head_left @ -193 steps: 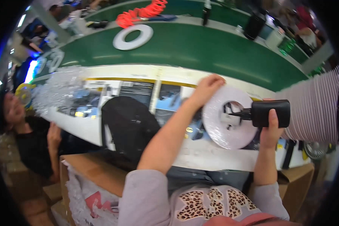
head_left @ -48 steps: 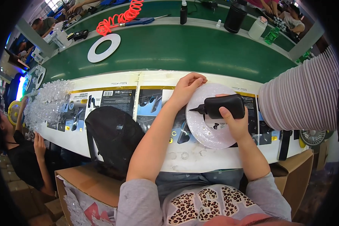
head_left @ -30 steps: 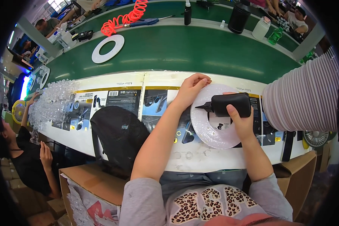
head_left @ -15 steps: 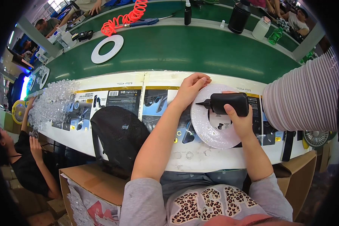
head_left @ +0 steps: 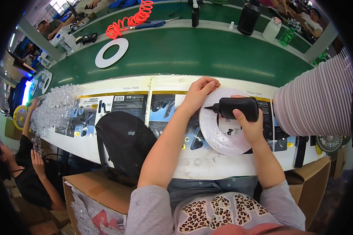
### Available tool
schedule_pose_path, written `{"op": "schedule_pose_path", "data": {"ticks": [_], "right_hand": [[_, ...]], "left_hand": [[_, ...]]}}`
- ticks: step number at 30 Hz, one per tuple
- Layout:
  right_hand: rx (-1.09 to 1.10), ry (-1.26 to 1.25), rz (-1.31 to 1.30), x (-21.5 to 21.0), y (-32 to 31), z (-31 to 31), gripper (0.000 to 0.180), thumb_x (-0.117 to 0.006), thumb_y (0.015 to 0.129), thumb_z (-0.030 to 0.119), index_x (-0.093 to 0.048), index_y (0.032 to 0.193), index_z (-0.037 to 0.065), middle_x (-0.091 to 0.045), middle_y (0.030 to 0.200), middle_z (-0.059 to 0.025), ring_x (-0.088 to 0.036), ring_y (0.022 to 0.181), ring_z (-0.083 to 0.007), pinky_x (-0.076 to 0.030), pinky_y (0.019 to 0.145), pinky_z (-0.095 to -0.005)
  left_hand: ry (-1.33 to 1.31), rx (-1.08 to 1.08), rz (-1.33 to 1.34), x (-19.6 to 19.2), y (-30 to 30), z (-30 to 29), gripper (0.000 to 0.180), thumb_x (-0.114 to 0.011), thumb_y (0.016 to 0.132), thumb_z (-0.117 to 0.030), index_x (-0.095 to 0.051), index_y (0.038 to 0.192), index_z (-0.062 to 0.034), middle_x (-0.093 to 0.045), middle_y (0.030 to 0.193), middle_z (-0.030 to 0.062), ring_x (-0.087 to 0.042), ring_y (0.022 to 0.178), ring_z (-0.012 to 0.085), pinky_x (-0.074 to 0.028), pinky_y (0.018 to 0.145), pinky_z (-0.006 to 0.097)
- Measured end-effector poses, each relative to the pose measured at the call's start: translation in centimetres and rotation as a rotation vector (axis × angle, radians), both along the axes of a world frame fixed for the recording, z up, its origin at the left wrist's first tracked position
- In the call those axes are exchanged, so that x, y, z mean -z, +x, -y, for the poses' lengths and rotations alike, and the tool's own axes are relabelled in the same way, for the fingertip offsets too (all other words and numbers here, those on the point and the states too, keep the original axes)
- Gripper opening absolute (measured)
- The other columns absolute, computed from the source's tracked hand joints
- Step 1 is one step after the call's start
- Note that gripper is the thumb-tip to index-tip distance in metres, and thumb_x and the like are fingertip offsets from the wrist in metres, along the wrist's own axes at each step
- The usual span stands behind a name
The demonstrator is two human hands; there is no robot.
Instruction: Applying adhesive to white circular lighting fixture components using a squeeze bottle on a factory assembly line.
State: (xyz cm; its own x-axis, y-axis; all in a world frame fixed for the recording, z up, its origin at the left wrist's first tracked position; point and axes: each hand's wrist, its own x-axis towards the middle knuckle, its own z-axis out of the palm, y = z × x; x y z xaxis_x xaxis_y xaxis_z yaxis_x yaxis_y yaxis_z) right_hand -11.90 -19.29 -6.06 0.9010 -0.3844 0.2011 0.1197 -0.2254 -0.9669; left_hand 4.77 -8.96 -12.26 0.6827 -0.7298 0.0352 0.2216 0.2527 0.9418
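Observation:
In my right hand (head_left: 248,124) is a black squeeze bottle (head_left: 239,108), lying on its side, with its pointed nozzle aimed left over the rim of a flat white ring (head_left: 219,137). The ring has a sparkly, speckled face and lies on the printed sheets before me; the bottle and hand hide part of it and of its hole. At the ring's far left edge, my left hand (head_left: 200,92) is closed with bent fingers, thumb against them; the exact grip on the rim is partly hidden.
A tall stack of white rings (head_left: 313,100) leans at the right. A black mesh bag (head_left: 123,141) rests left of my forearm. Clear plastic pieces (head_left: 55,105) are heaped at the left, near a co-worker (head_left: 35,172). Another white ring (head_left: 112,53) lies on the green surface.
My hands, the bottle and the ring stay almost in place. At the left, the co-worker's arms have shifted slightly.

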Motion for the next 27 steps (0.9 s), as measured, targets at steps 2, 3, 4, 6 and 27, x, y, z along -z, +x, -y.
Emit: {"op": "schedule_pose_path", "data": {"ticks": [2, 3, 4, 6, 27], "right_hand": [[-0.009, 0.028, -0.004, -0.1, 0.0, -0.1, 0.037, -0.067, 0.083, 0.025, -0.059, 0.109, -0.001, -0.061, 0.107, -0.0083, -0.057, 0.094, -0.0144, -0.043, 0.087, -0.0269], [-0.010, 0.031, 0.002, -0.2, -0.1, -0.1, 0.037, -0.067, 0.083, 0.025, -0.059, 0.109, -0.001, -0.061, 0.107, -0.0083, -0.057, 0.094, -0.0144, -0.043, 0.087, -0.0269], [-0.001, 0.026, -0.007, -0.3, -0.1, -0.1, 0.037, -0.067, 0.083, 0.025, -0.059, 0.108, -0.001, -0.061, 0.107, -0.0083, -0.057, 0.094, -0.0146, -0.043, 0.087, -0.0270], [0.002, 0.028, -0.006, -0.3, -0.2, -0.2, 0.037, -0.067, 0.083, 0.025, -0.059, 0.108, -0.001, -0.061, 0.107, -0.0084, -0.057, 0.094, -0.0148, -0.043, 0.087, -0.0271], [0.303, 0.476, 0.046, 2.5, 0.3, 2.5, 0.027, -0.060, 0.086, 0.029, -0.059, 0.102, 0.007, -0.061, 0.087, -0.0001, -0.054, 0.068, -0.0052, -0.037, 0.053, -0.0178]], "left_hand": [[0.005, -0.004, 0.001, 0.0, 0.0, 0.0, 0.019, -0.048, 0.092, -0.011, -0.057, 0.101, 0.0041, -0.062, 0.099, 0.0121, -0.059, 0.097, 0.0157, -0.047, 0.088, 0.025], [0.002, 0.000, -0.010, 0.0, -0.1, 0.1, 0.019, -0.048, 0.092, -0.011, -0.057, 0.101, 0.0040, -0.062, 0.100, 0.0121, -0.058, 0.097, 0.0157, -0.047, 0.088, 0.025], [-0.001, 0.003, -0.020, 0.0, -0.1, 0.2, 0.019, -0.048, 0.092, -0.011, -0.057, 0.101, 0.0038, -0.062, 0.100, 0.0121, -0.058, 0.096, 0.0156, -0.047, 0.088, 0.025], [-0.011, 0.007, -0.013, 0.3, -0.1, 0.3, 0.019, -0.048, 0.092, -0.011, -0.057, 0.101, 0.0036, -0.062, 0.100, 0.0120, -0.058, 0.096, 0.0155, -0.047, 0.088, 0.025], [-0.047, -0.021, 0.042, 0.9, -0.2, 0.4, 0.017, -0.052, 0.090, -0.011, -0.054, 0.102, 0.0012, -0.062, 0.094, 0.0113, -0.060, 0.091, 0.0159, -0.048, 0.083, 0.025]]}}
